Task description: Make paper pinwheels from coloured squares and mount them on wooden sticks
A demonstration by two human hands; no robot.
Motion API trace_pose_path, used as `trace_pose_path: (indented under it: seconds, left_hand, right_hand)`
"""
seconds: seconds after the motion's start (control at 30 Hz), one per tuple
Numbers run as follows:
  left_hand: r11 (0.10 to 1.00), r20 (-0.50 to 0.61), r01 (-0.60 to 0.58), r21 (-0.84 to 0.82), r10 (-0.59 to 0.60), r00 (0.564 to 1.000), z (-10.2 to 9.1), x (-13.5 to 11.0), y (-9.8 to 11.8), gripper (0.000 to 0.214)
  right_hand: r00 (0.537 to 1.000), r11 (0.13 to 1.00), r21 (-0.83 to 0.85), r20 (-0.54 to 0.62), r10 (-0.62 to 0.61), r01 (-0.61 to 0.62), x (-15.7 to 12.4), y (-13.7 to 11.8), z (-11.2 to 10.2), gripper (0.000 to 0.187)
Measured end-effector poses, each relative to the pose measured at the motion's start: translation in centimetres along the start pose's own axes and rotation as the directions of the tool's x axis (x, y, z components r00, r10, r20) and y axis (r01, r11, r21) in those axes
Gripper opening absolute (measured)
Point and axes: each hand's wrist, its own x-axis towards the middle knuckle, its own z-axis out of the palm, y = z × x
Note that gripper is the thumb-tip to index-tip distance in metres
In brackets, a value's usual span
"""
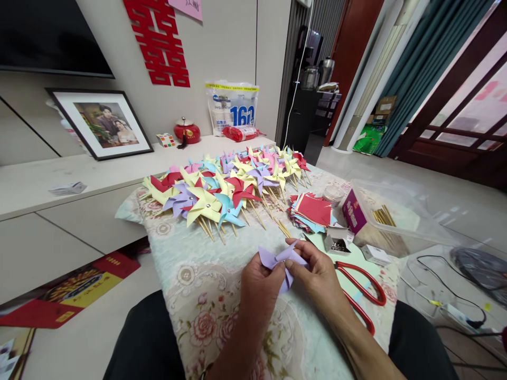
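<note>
A purple paper pinwheel (270,258) with folded blades is held over the near part of the table between both hands. My left hand (259,287) grips its left side, thumb near the centre. On the right side, my right hand (317,266) pinches it, with the thumb also close to the centre. Whether a pin or stick sits at the pinwheel's middle is hidden by the fingers. Scissors with red handles (382,295) lie just right of my right hand. Beyond the hands, many finished pinwheels (206,205) on wooden sticks are heaped in several colours.
Stacked coloured paper squares (315,209) lie right of the heap. Nearby are a small open box of metal pins (338,245), a small white box (375,255) and a clear plastic bin (420,232) holding sticks (383,215). The floral tablecloth (204,327) covers the table; cables (455,269) lie on the floor.
</note>
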Motion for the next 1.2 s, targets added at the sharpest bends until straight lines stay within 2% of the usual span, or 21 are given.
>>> trace_pose_path:
  seconds: [0.1, 0.37, 0.53, 0.63, 0.77, 0.9, 0.97, 1.03, 1.1, 1.13, 1.2]
  left_hand:
    - [1.0, 0.015, 0.013, -0.009, -0.013, 1.0, 0.0, 0.1, 0.0, 0.018]
    - [0.982, 0.142, 0.086, -0.171, -0.062, 0.988, -0.1, -0.1, -0.2, 0.027]
    - [0.961, 0.2, 0.14, -0.24, -0.093, 0.976, -0.1, -0.2, 0.4, 0.032]
    - [0.952, 0.189, 0.139, -0.273, -0.089, 0.978, -0.1, -0.1, 0.9, 0.03]
    - [0.938, 0.123, 0.155, -0.311, -0.122, 0.985, -0.3, 0.1, 1.1, 0.027]
    - [0.918, 0.114, 0.166, -0.359, -0.133, 0.985, -0.5, 0.2, 1.2, 0.027]
    - [0.917, 0.112, 0.167, -0.362, -0.135, 0.985, -0.5, 0.2, 1.3, 0.028]
    - [0.917, 0.125, 0.175, -0.357, -0.139, 0.982, -0.5, 0.1, 1.3, 0.028]
    - [0.915, 0.145, 0.188, -0.356, -0.144, 0.979, -0.6, 0.1, 1.3, 0.027]
    - [0.913, 0.151, 0.193, -0.358, -0.147, 0.978, -0.6, 0.1, 1.3, 0.027]
    - [0.914, 0.153, 0.198, -0.356, -0.151, 0.976, -0.7, 0.1, 1.2, 0.027]
  right_hand:
    - [1.0, 1.0, -0.012, 0.019, 0.015, -0.015, -0.1, -0.3, 0.0, 0.043]
    - [0.998, 0.995, 0.085, 0.034, 0.043, -0.046, -0.2, -1.1, -0.1, 0.049]
    - [0.999, 0.996, 0.091, 0.049, 0.006, -0.01, 0.0, -1.0, -0.3, 0.044]
    - [0.998, 0.998, 0.034, -0.004, -0.058, 0.058, 0.1, -1.3, -1.4, 0.044]
    - [0.973, 0.975, -0.164, -0.15, -0.176, 0.151, 0.1, -2.6, -4.5, 0.04]
    - [0.914, 0.908, -0.366, -0.262, -0.311, 0.205, 0.8, -5.9, -8.7, 0.039]
    - [0.862, 0.843, -0.505, -0.329, -0.386, 0.185, 1.9, -7.9, -11.1, 0.035]
    - [0.835, 0.768, -0.635, -0.375, -0.403, 0.085, 3.8, -9.5, -13.7, 0.026]
    - [0.857, 0.633, -0.77, -0.381, -0.348, -0.085, 6.1, -10.5, -16.5, 0.019]
    - [0.891, 0.586, -0.794, -0.374, -0.257, -0.165, 7.3, -10.6, -17.8, 0.019]
    - [0.922, 0.542, -0.789, -0.381, -0.061, -0.29, 9.5, -10.4, -20.0, 0.014]
